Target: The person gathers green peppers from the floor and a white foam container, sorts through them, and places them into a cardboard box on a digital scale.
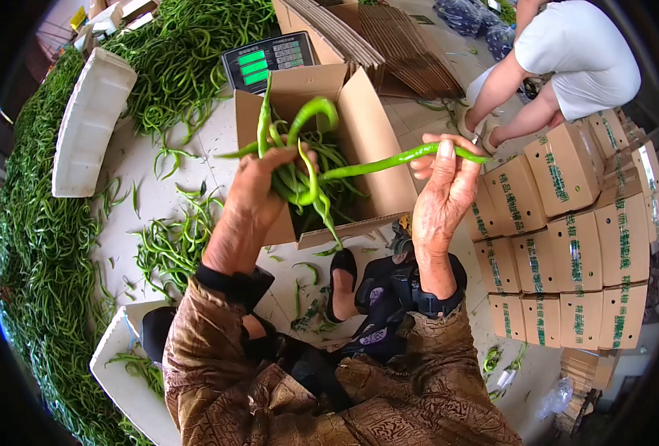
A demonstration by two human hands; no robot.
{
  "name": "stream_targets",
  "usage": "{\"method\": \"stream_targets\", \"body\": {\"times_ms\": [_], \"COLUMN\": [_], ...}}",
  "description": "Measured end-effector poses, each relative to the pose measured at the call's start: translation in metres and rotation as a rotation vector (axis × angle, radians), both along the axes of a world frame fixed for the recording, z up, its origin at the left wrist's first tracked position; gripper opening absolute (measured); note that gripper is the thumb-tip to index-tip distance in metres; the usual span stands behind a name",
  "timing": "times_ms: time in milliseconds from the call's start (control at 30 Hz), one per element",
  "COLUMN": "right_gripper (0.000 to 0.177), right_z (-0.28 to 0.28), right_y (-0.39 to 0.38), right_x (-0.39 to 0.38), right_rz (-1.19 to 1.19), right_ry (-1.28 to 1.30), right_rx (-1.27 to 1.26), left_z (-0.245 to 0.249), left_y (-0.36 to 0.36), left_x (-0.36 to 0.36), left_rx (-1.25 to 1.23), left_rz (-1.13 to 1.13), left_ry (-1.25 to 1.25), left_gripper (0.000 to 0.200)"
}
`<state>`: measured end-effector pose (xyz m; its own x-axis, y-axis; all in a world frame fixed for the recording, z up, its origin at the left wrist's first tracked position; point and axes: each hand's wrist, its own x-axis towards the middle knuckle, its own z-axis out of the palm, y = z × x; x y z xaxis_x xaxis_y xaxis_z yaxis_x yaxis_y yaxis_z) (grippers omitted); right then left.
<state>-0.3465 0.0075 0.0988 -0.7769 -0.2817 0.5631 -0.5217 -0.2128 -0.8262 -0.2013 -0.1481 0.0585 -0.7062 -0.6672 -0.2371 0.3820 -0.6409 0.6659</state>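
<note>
Over an open cardboard box (378, 141), my left hand (259, 186) is closed round a bunch of long green peppers (296, 182), some pointing up and one hanging down. My right hand (445, 182) pinches the far end of one long green pepper (378, 163) between thumb and fingers, to the right of the box. That pepper stretches across from the bunch to my right fingertips. More green peppers lie inside the box, partly hidden by the bunch. A digital scale (268, 61) with green displays stands just behind the box.
Heaps of green peppers (47, 245) cover the left side, with a small pile (173, 245) on the floor. White foam pieces (91, 123) stand there. Flattened cartons (404, 52) lie behind. Stacked boxes (567, 245) fill the right, near a bending person (575, 52).
</note>
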Motion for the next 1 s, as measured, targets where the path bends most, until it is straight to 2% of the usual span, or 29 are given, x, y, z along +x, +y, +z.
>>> {"method": "stream_targets", "body": {"times_ms": [33,67,100,167,233,300,367,400,500,533,633,700,767,867,967,1000], "right_gripper": [0.016,0.016,0.015,0.014,0.016,0.013,0.016,0.017,0.019,0.019,0.017,0.016,0.017,0.020,0.021,0.021], "right_z": [-0.001,-0.001,-0.001,0.000,-0.007,-0.007,0.007,0.013,0.035,0.034,0.037,0.038,0.043,0.043,0.037,0.037], "right_y": [0.003,0.006,0.009,0.011,0.012,0.017,0.026,0.031,0.044,0.049,0.059,0.060,0.058,0.056,0.058,0.059], "right_x": [-0.001,-0.004,-0.007,-0.008,-0.010,-0.001,0.009,0.013,0.025,0.026,0.031,0.038,0.047,0.056,0.063,0.067], "right_rz": [-0.017,-0.079,-0.142,-0.248,-0.140,0.170,0.256,0.296,0.424,0.412,0.441,0.466,0.527,0.599,0.661,0.680], "right_ry": [-0.014,0.039,0.089,0.283,0.516,0.193,0.053,-0.012,-0.148,-0.147,-0.295,-0.373,-0.359,-0.397,-0.449,-0.460], "right_rx": [0.016,0.103,0.191,0.385,0.620,0.603,0.514,0.471,0.399,0.394,0.343,0.258,0.214,0.232,0.291,0.289], "left_z": [-0.006,-0.019,-0.016,-0.011,-0.005,-0.004,-0.027,-0.052,-0.065,-0.019,0.023,0.060,0.070,0.086,0.080,0.079], "left_y": [-0.012,-0.031,-0.037,-0.041,-0.033,-0.030,-0.037,-0.048,-0.050,-0.033,-0.009,0.034,0.065,0.081,0.089,0.090], "left_x": [-0.006,-0.014,-0.021,-0.026,-0.028,-0.030,-0.024,-0.022,-0.012,-0.007,0.023,0.040,0.050,0.070,0.085,0.091], "left_rx": [-0.025,0.122,0.255,0.246,0.237,0.168,0.049,-0.227,-1.193,-1.341,-1.052,-0.999,-1.091,-1.018,-1.350,-1.391], "left_rz": [-0.007,-0.060,0.000,-0.009,0.068,0.067,-0.002,-0.138,-0.073,-0.211,-0.373,-0.439,-0.445,-0.667,-0.499,-0.474], "left_ry": [0.036,0.103,0.173,0.230,0.191,0.109,-0.026,-0.053,-0.963,-1.164,-0.579,-0.388,-0.252,-0.267,-0.268,-0.239], "left_gripper": [0.027,0.026,0.026,0.023,0.017,0.013,0.012,0.016,0.029,0.048,0.065,0.071,0.060,0.028,0.027,0.027]}}
